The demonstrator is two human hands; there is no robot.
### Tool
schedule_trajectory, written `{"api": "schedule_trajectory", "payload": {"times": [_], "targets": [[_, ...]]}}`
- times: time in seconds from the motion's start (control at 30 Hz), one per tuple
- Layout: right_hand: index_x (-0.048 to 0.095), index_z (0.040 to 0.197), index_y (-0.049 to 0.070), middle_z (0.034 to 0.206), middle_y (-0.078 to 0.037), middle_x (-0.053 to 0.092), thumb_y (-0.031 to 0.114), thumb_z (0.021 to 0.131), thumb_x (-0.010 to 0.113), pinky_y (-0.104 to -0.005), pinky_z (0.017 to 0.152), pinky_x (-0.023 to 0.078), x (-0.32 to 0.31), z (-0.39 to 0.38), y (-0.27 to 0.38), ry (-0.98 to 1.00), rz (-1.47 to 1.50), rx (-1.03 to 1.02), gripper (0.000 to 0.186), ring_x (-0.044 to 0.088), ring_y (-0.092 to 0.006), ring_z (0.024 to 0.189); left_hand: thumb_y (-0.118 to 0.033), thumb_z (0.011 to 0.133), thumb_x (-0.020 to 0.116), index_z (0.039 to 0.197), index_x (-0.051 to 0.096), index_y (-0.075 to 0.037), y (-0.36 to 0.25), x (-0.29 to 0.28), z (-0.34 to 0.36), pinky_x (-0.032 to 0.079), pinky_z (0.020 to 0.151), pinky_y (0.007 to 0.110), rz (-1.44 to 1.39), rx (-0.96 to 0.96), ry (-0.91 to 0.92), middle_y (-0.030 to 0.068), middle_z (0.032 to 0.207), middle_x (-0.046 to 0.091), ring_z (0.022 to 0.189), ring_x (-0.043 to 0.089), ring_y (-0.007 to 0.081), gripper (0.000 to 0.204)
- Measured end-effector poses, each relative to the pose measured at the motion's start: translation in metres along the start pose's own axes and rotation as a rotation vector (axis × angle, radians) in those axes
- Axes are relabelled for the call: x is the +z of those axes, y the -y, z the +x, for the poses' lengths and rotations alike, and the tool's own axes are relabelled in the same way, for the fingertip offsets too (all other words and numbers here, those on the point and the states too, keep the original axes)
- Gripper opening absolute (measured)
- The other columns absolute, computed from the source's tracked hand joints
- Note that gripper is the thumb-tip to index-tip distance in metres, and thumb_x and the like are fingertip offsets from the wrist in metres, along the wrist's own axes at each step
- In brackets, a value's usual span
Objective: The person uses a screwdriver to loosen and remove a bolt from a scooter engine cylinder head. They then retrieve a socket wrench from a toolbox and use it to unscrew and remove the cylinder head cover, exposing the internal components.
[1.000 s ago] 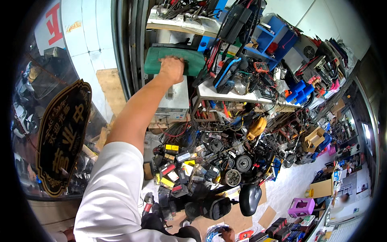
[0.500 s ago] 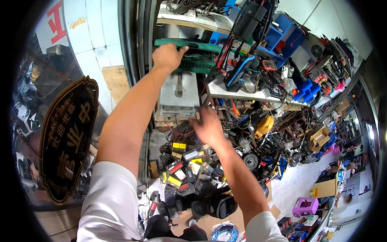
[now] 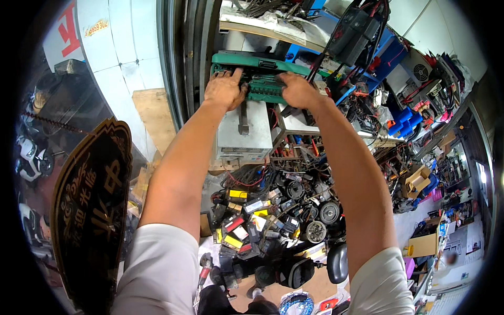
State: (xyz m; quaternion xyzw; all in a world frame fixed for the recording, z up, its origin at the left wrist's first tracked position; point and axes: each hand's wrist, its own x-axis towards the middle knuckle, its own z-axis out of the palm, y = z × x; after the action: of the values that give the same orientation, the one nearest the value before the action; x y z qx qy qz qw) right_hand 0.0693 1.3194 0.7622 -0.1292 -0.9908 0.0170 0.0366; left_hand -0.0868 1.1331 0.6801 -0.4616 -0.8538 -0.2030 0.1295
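Note:
A long green tool case [image 3: 265,97] lies with its lid raised on top of a pale metal box, at the far end of my reach. Dark tools or bits sit in rows inside it. My left hand [image 3: 226,90] rests over the case's left part, fingers stretched into it and thumb apart. At the right end of the case, my right hand [image 3: 298,90] has its fingers bent round the edge; their tips are partly hidden. The green lid [image 3: 247,59] stands behind both hands.
Under the case is the pale metal box [image 3: 244,134] with a strap on top. A cluttered white bench [image 3: 299,125] adjoins it on the right. Below lie several small boxes [image 3: 233,224], wheels [image 3: 329,212] and cables. A dark hanging sign [image 3: 94,210] and door frame [image 3: 197,58] border the left.
My right hand has moved up from below the bench to the case's right end. My left hand has shifted from the lid down into the case. The lid stands further back.

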Motion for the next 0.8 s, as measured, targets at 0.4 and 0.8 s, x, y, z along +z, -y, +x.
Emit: {"api": "schedule_trajectory", "payload": {"times": [0.4, 0.8], "targets": [[0.073, 0.138, 0.023, 0.147, -0.014, 0.066, 0.010, 0.088, 0.059, -0.0465, 0.113, 0.050, 0.009, 0.033, -0.045, 0.178, 0.066, 0.123, 0.053, 0.062, -0.0365, 0.135, -0.043, 0.106, 0.057, 0.136, 0.055, 0.000, 0.003, 0.009, 0.004, 0.044, 0.118, 0.050, 0.020, -0.006, -0.161, 0.0269, 0.133, 0.067, 0.128, 0.063, 0.0421, 0.053], [0.075, 0.134, 0.014, 0.143, -0.014, 0.069, 0.024, 0.092, 0.080, -0.0461, 0.113, 0.049, 0.002, 0.036, -0.048, 0.285, 0.114, 0.157, 0.043, 0.064, -0.0348, 0.132, -0.043, 0.104, 0.058, 0.145, 0.053, 0.001, -0.006, -0.002, 0.006, 0.044, 0.119, 0.048, 0.043, -0.046, -0.051, 0.0248, 0.138, 0.066, 0.131, 0.062, 0.0395, 0.060]]}}
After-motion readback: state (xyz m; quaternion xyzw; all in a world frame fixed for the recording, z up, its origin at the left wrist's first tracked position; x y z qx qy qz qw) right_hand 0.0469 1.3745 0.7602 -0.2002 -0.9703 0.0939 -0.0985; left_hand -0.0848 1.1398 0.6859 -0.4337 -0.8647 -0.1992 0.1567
